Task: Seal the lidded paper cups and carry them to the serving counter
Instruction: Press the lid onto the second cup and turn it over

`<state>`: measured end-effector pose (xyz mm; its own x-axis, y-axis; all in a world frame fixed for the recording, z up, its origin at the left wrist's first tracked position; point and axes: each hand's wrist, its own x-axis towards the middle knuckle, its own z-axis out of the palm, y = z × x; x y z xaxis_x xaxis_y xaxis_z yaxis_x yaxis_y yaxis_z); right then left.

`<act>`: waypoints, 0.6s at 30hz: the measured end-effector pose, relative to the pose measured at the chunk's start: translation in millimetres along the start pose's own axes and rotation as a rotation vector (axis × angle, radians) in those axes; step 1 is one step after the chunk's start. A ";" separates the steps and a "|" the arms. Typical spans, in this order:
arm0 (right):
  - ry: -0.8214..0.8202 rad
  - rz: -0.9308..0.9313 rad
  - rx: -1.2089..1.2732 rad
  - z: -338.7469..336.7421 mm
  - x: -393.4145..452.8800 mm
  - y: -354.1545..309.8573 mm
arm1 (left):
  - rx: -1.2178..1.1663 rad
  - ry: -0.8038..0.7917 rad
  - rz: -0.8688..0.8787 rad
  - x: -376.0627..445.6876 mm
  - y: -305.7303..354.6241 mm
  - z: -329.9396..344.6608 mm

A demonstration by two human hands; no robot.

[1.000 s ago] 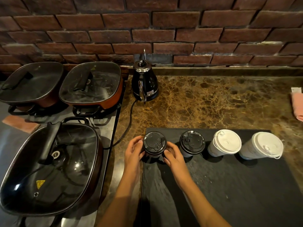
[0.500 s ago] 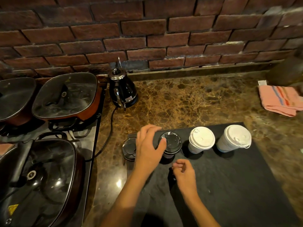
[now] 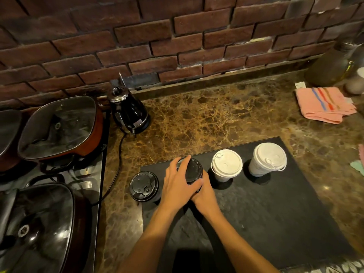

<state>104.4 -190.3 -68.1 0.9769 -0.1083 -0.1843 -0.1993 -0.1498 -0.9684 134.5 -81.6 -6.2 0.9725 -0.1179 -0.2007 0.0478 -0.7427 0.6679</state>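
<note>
Four lidded paper cups stand in a row along the far edge of a black mat [image 3: 275, 223]. Two have black lids and two have white lids. My left hand [image 3: 177, 186] wraps the lid of the second black-lidded cup [image 3: 194, 170] from the left, fingers at its far rim and thumb at its near rim. My right hand [image 3: 206, 196] holds the same cup's body from the near right, partly hidden under my left hand. The first black-lidded cup [image 3: 143, 186] stands untouched at the mat's left corner. Both white-lidded cups [image 3: 226, 164] [image 3: 269, 157] stand to the right.
A black electric kettle [image 3: 129, 112] stands by the brick wall, its cord running down the marble counter. Glass-lidded pans [image 3: 59, 127] [image 3: 37, 223] sit on the stove at left. A pink striped towel [image 3: 323, 104] lies at the far right beside a dark bottle [image 3: 327, 66].
Both hands left the first black-lidded cup and moved right to the second one. My left hand came down on its lid and my right hand closed on its side.
</note>
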 end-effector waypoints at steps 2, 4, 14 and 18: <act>-0.003 0.010 -0.011 0.7 5.0 -0.1 | -0.071 0.008 -0.026 -0.9 0.1 1.0; 0.000 0.012 -0.019 1.1 8.4 -5.1 | -0.118 0.033 -0.050 -2.2 2.0 0.8; -0.087 -0.085 -0.241 -22.2 -21.5 -56.1 | -0.180 -0.068 -0.059 -18.1 21.5 -65.8; -0.139 -0.142 -0.458 -29.4 -42.1 -95.4 | -0.301 -0.009 -0.029 -33.9 29.5 -91.8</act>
<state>80.0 -200.4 37.0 0.9916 0.0717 -0.1073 -0.0470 -0.5734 -0.8179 123.8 -39.1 86.1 0.9677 -0.1065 -0.2284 0.1422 -0.5175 0.8438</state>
